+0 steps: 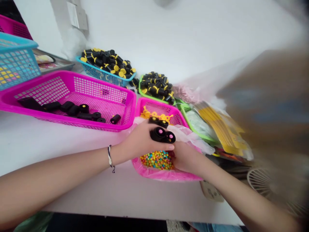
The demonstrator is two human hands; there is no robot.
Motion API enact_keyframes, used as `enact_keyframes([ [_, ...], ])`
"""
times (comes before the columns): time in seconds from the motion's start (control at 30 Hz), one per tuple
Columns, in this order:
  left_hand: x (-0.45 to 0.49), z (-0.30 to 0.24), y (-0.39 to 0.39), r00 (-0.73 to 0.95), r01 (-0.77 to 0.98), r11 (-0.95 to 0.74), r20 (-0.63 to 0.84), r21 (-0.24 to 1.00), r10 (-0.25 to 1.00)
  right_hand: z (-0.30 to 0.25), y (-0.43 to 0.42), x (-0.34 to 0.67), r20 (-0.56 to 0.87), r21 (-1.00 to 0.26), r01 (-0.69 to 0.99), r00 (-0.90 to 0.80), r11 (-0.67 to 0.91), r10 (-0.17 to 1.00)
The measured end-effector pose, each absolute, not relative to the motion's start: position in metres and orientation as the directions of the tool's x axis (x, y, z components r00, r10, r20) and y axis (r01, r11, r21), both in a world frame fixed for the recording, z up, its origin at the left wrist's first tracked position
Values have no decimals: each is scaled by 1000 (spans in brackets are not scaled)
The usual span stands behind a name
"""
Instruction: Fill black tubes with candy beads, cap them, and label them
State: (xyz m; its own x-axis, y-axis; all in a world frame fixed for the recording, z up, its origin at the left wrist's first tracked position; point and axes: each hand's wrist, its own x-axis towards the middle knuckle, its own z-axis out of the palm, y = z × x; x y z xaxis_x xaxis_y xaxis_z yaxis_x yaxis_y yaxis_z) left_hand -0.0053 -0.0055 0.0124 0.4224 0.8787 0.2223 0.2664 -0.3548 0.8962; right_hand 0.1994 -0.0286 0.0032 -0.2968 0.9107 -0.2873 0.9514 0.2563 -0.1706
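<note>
My left hand (142, 138) is wrapped round several short black plastic tubes (159, 132), held above a pink basin. Two of their open ends face me with a pink bead in each; two others behind show yellow. In the pink basin (159, 174), lined with clear plastic, lie many small coloured beads (155, 160). My right hand (184, 158) reaches into the basin at the right side of the beads. Its fingers are curled and mostly hidden, so what they hold cannot be made out.
A large pink basket (101, 125) at left holds loose black tubes. Behind stand a blue basket (103, 77) and a green basket (147, 94) heaped with yellow-capped black tubes. A small pink basket (177, 114) has yellow plastic parts (154, 113). Yellow packaging (217, 129) and a fan (260, 183) are at right.
</note>
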Motion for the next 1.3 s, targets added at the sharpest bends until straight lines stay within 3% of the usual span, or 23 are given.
enact_keyframes([
  [0.13,-6,12,-6,416,275,-344,212,898,884,5,-21,193,-226,-320,889,-408,329,885],
  [0.3,-7,12,-6,429,267,-361,225,894,875,7,-15,200,-215,-504,812,-447,293,868],
  [0.5,-7,11,-5,430,269,-337,201,902,880,20,-22,203,-246,-678,712,-451,180,858],
  [0.67,-6,9,-5,448,232,-353,222,906,866,37,-31,212,-275,-750,659,-400,65,875],
  [0.87,-5,12,-6,445,223,-417,288,881,848,69,-39,222,-297,-872,480,-364,-95,883],
  [1.0,-4,13,-8,452,263,-438,291,860,843,88,-36,217,-246,-874,484,-365,-42,898],
  [1.3,-3,8,-7,453,298,-512,353,805,818,103,-16,193,-202,-650,729,-440,216,875],
])
